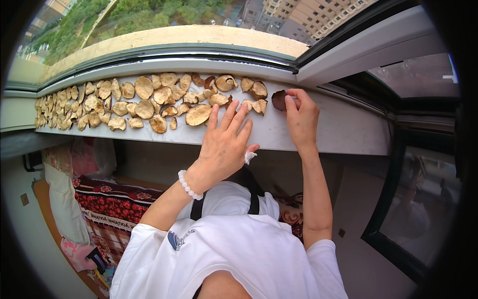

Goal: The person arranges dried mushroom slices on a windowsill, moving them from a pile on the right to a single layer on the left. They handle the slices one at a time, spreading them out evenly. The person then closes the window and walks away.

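Pale tan dried slices [144, 87] with brown rims lie spread over the light windowsill [343, 124]; they look like slices of a root or fruit, but the exact kind is unclear. My left hand [224, 137] is open, fingers spread, its fingertips at the slices near the right end of the spread. By its thumb is a small white scrap [250, 157], whether held or stuck there I cannot tell. Just right of the last slices, my right hand [302, 117] pinches a dark brown slice [279, 100] between thumb and fingers, close above the sill.
Behind the sill runs the window frame [199, 59], with trees and buildings far below outside. An open dark-framed window sash [378, 239] stands at the right. Below on the left is a bed with a red patterned blanket [117, 202]. A white bead bracelet [186, 185] circles my left wrist.
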Available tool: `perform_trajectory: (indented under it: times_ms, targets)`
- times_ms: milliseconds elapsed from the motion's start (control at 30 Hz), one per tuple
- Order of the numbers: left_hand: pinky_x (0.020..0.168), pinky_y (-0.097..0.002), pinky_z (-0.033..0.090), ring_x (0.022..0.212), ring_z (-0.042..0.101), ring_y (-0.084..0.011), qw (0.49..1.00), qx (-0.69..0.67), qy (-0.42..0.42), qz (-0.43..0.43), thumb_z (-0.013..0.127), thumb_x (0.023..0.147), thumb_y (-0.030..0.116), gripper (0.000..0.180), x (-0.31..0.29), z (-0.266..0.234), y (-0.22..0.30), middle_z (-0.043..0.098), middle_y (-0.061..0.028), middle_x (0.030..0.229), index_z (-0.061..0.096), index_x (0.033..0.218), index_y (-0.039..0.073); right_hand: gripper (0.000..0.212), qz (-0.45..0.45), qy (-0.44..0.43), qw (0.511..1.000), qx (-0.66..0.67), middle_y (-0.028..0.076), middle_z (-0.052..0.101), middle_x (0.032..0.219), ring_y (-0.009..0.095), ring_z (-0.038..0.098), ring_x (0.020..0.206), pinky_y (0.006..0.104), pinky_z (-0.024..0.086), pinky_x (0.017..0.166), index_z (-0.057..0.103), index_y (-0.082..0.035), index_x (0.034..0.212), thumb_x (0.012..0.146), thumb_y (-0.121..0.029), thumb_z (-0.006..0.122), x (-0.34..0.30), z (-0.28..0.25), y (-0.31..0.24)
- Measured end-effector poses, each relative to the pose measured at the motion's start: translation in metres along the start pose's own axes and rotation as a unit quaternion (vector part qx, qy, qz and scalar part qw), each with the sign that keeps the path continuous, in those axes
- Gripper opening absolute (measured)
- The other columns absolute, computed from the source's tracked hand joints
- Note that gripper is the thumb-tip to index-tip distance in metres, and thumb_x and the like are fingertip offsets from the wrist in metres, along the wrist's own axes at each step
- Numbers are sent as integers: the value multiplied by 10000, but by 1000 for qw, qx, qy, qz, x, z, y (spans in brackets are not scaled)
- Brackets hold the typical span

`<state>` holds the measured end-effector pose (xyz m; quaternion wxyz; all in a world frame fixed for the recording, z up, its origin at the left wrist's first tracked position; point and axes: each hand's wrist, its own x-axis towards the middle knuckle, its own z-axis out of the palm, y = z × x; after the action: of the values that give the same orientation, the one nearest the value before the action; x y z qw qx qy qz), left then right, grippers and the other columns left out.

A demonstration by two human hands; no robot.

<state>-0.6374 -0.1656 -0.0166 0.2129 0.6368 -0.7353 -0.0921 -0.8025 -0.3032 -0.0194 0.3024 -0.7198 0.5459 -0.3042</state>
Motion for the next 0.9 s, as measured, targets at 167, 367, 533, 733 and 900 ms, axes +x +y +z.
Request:
perform_trajectory:
  times_ms: [167, 367, 533, 733, 900]
  targets:
    - [1187, -571, 227, 1436, 380, -362, 1000, 19, 20, -3, 731, 884, 320, 539, 4, 2, -2, 459, -209, 1484, 588, 1272, -25, 147, -13, 1, 1000, -26, 158, 699, 764, 346, 670, 694, 447, 516, 668, 686, -10, 1046, 951, -89, 607, -2, -3, 4]
    - [1176, -577, 247, 1394, 428, -345, 999, 26, 28, -1, 727, 873, 341, 570, 8, 3, -6, 516, -215, 1394, 596, 1253, -62, 159, -159, 66, 974, -150, 134, 692, 951, 341, 633, 955, 442, 497, 881, 698, -25, 1038, 896, -43, 632, -13, -29, 9]
    - [1157, -530, 313, 1317, 488, -379, 1000, 13, 26, 3, 752, 859, 274, 530, 12, -1, -6, 514, -224, 1379, 592, 1235, -62, 254, -214, 26, 961, -172, 100, 687, 1040, 308, 603, 1047, 426, 468, 922, 686, -29, 1058, 806, -3, 699, -22, -40, 12]
    - [1102, -497, 405, 1233, 535, -418, 996, -73, 42, -6, 775, 838, 207, 467, 15, -6, -2, 557, -232, 1315, 604, 1195, -42, 246, -261, 6, 941, -214, 90, 700, 1016, 290, 605, 1042, 428, 451, 913, 674, -23, 1059, 815, -8, 699, -10, -7, 8]
    - [1126, -518, 377, 1267, 529, -404, 997, -61, 47, 11, 772, 831, 170, 464, 18, -3, -7, 583, -215, 1280, 599, 1222, -12, 196, -171, 33, 973, -154, 101, 706, 917, 300, 626, 965, 443, 449, 882, 675, -25, 1055, 859, -29, 663, -5, 1, 8]
